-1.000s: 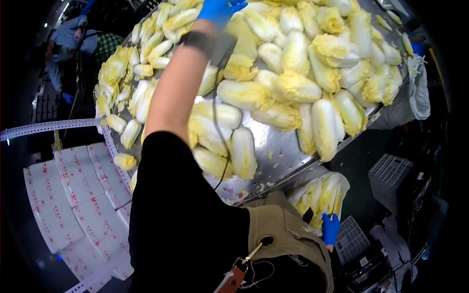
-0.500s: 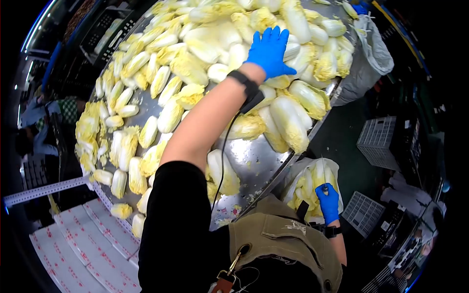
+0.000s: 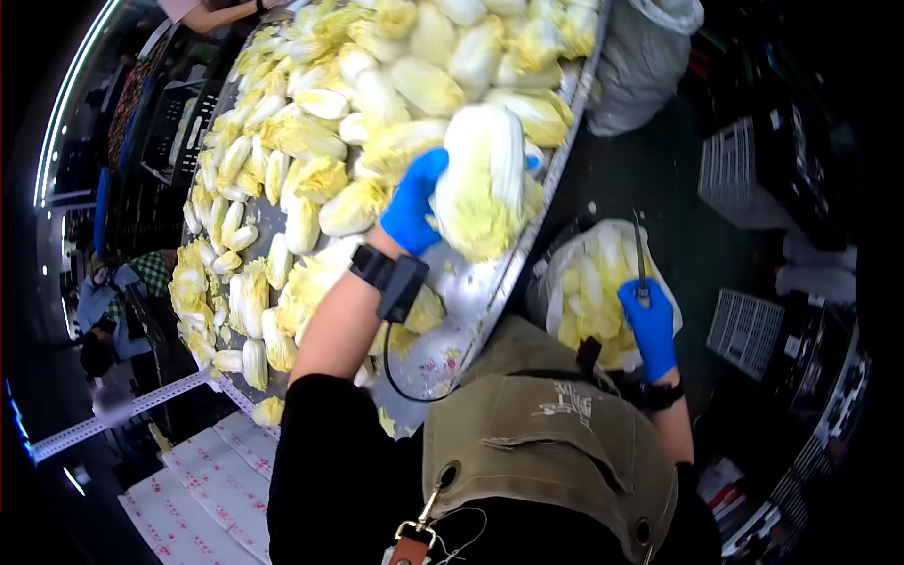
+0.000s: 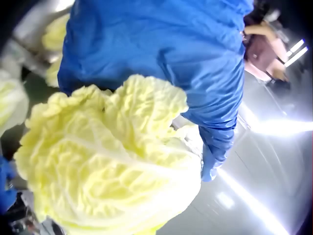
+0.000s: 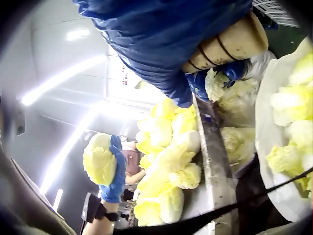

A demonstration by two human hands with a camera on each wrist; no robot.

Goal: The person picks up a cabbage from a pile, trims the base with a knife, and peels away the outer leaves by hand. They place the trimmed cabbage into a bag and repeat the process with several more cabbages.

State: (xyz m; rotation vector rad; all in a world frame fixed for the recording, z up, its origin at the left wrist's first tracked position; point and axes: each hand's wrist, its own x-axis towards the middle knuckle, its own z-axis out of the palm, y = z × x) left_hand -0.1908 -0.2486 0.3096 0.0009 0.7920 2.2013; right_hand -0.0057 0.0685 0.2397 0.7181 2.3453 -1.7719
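My blue-gloved left hand (image 3: 414, 202) grips a large napa cabbage (image 3: 480, 179) with white ribs and a yellow leafy end, held up over the metal table's front edge. In the left wrist view the frilly leaves of this cabbage (image 4: 112, 161) fill the lower part, with the gloved fingers curving round its far side. Low on the right, my gloved right hand (image 3: 652, 325) holds a knife (image 3: 640, 250), its thin blade pointing away from me. The right wrist view shows the knife's pale handle (image 5: 230, 44) with dark bands inside the fist.
Many napa cabbages (image 3: 311, 137) lie heaped on the metal table (image 3: 466, 287). A white-lined bag (image 3: 556, 278) of yellow leaves stands below its edge, by my right hand. Stacked white boxes (image 3: 198, 490) are at lower left, grey crates (image 3: 744, 334) at right. Another person's arm (image 3: 221, 14) reaches in at top left.
My left hand, stretched out over the heap with fingers spread, has taken hold of a cabbage and drawn it back towards me. The right hand keeps the knife near the bag; the head view has shifted.
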